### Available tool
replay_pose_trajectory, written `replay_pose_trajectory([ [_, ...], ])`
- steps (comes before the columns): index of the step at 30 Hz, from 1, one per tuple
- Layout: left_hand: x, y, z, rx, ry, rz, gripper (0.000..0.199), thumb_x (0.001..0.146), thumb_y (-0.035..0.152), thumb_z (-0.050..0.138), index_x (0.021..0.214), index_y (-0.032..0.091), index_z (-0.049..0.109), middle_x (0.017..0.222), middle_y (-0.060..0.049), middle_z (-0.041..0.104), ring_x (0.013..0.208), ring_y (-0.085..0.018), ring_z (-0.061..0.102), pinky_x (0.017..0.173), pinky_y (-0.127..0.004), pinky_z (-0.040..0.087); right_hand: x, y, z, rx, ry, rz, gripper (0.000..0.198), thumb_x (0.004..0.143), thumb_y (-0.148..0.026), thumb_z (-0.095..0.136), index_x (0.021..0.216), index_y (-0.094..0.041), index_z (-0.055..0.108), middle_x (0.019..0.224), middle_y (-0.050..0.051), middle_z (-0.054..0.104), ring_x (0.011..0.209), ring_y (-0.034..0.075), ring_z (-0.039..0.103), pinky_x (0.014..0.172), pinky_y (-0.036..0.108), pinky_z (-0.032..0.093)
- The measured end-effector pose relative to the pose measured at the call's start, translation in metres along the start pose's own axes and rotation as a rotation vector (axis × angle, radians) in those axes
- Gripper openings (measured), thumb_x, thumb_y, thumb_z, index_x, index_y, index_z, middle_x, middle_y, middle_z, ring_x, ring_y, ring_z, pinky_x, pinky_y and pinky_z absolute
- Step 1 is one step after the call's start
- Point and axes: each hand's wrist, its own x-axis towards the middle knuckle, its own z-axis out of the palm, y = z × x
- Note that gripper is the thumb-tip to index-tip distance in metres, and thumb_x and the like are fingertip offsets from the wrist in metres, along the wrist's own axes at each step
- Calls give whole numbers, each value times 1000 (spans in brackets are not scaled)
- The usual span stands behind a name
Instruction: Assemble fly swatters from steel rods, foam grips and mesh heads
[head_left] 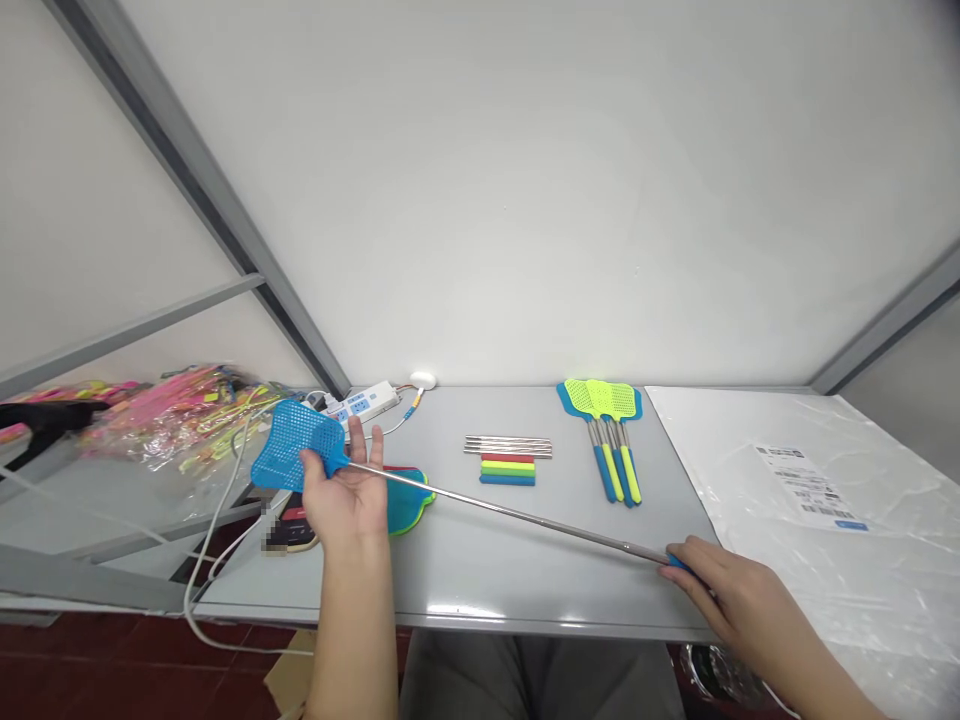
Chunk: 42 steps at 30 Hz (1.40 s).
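Observation:
A blue fly swatter (294,440) with a long, pulled-out metal rod stretches across the table between my hands. My left hand (351,505), palm up, holds it where the mesh head joins the rod, thumb against the head and fingers behind. Around its blue handle at the right end, my right hand (739,590) is closed. Several metal rods (508,446) lie side by side, with coloured handle grips (508,469) in red, yellow, green and blue just below them. Partly hidden by my left hand is a stack of loose swatter heads (407,502).
Several yellow and blue fly swatters (616,445) lie together behind the rod. A white plastic package (795,480) covers the table's right side. At the back left are a power strip (367,402) and a white cable (199,590). Bagged colourful items (187,415) fill the left shelf.

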Motion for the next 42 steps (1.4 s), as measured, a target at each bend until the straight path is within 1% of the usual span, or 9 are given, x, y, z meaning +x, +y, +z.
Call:
replay_pose_trajectory([
  [5, -71, -66, 4, 223, -152, -13, 19, 95, 33, 52, 108, 25, 64, 124, -4, 64, 109, -21, 65, 98, -51, 47, 30, -50, 16, 109, 38, 18, 28, 100, -38, 37, 91, -23, 59, 76, 2, 67, 66, 17, 65, 59, 26, 43],
  [10, -145, -116, 1, 287, -264, -209, 33, 90, 40, 60, 114, 18, 62, 114, -12, 69, 108, -26, 65, 97, -45, 49, 74, -102, 21, 320, 58, 192, 36, 100, -41, 33, 79, -23, 57, 65, 2, 63, 59, 17, 60, 55, 26, 37],
  [15, -137, -110, 5, 297, -331, -199, 33, 89, 41, 61, 112, 16, 63, 107, -12, 72, 105, -26, 67, 96, -45, 49, 94, -108, 8, 670, -88, 290, 40, 97, -49, 35, 79, -21, 58, 58, -2, 51, 55, 15, 48, 53, 25, 30],
  [20, -124, -108, 1, 375, -363, -252, 34, 89, 45, 60, 102, 14, 66, 100, -13, 74, 95, -26, 71, 90, -42, 51, 98, -109, 20, 1145, -371, 408, 45, 95, -57, 33, 80, -20, 54, 51, -8, 27, 44, 11, 23, 44, 23, 21],
  [26, -119, -122, 2, 431, -312, -282, 36, 86, 45, 62, 106, 15, 64, 112, -15, 71, 93, -26, 72, 83, -39, 54, 98, -120, 38, 523, 84, 387, 37, 98, -46, 35, 77, -22, 54, 66, 2, 58, 60, 17, 51, 56, 26, 31],
  [33, -98, -138, 8, 481, -421, -450, 39, 85, 46, 64, 109, 14, 64, 113, -17, 70, 91, -26, 72, 86, -42, 53, 85, -103, 37, 401, 117, 304, 30, 98, -34, 37, 123, -21, 48, 76, 1, 68, 63, 19, 65, 55, 26, 43],
  [37, -101, -150, 3, 468, -551, -628, 38, 88, 45, 61, 113, 17, 63, 125, -17, 64, 102, -26, 68, 88, -41, 51, 78, -81, 32, 326, 150, 300, 23, 97, -33, 37, 114, -23, 50, 75, 1, 68, 62, 19, 66, 55, 26, 43],
  [40, -115, -157, -4, 561, -700, -736, 40, 87, 45, 62, 117, 18, 64, 125, -17, 64, 103, -26, 66, 85, -39, 52, 85, -62, 25, 298, 203, 418, 25, 97, -37, 37, 112, -23, 51, 76, 2, 68, 62, 19, 67, 55, 26, 42],
  [42, -123, -160, -9, 688, -788, -698, 39, 85, 46, 63, 112, 18, 67, 114, -16, 69, 95, -25, 68, 80, -36, 52, 95, -46, 21, 200, 210, 531, 27, 97, -37, 35, 113, -22, 52, 74, 2, 68, 60, 20, 66, 52, 26, 40],
])
